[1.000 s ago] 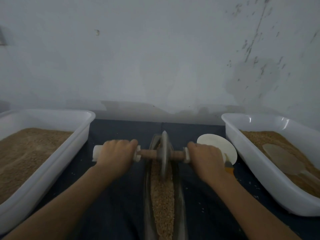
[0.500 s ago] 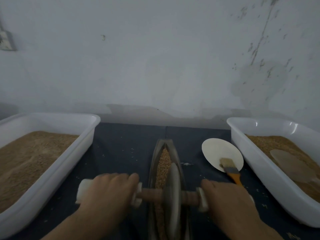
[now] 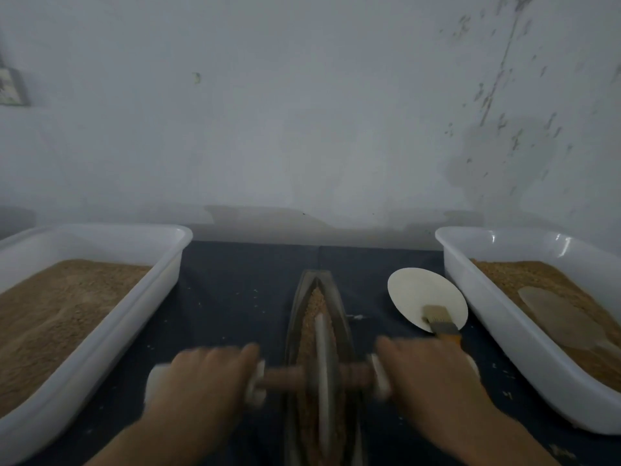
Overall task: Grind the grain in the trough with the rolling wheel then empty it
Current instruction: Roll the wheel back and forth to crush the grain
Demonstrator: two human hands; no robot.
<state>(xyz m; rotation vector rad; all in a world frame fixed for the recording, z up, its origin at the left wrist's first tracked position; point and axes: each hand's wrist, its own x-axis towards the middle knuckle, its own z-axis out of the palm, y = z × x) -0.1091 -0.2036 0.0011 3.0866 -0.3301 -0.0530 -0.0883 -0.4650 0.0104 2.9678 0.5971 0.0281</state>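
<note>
- Since the frame a second back, we have drawn the rolling wheel (image 3: 321, 371) from the far tip of the trough (image 3: 344, 326) toward ourselves, and it now sits near the middle of the channel; both hands are smeared by motion.
- Our surface (image 3: 235, 284) is covered in a dark blue cloth flecked with stray pale bits, and it butts against a grey-white plastered wall (image 3: 302, 112) marked with dark scuffs on the right (a small framed object hangs at the far left edge).
- Lying lengthwise between our arms, the trough is a narrow, boat-shaped dark vessel with a pointed far end, filled with tan grain (image 3: 314, 304).
- Standing upright on edge in that grain, the wheel is a thin grey disc on a brown wooden axle with pale end caps.
- Our left hand (image 3: 205, 375) has its fingers curled over the left handle, and our right hand (image 3: 426, 371) grips the right handle the same way.
- Two white plastic tubs flank us: the left tub (image 3: 111, 334) holds fine brown meal, the right tub (image 3: 504, 317) coarser grain with a flat scoop (image 3: 554, 314) lying on it.
- Beside the right tub rests a round cream dish (image 3: 416, 290) with a brush (image 3: 438, 319) laid across its near rim.
</note>
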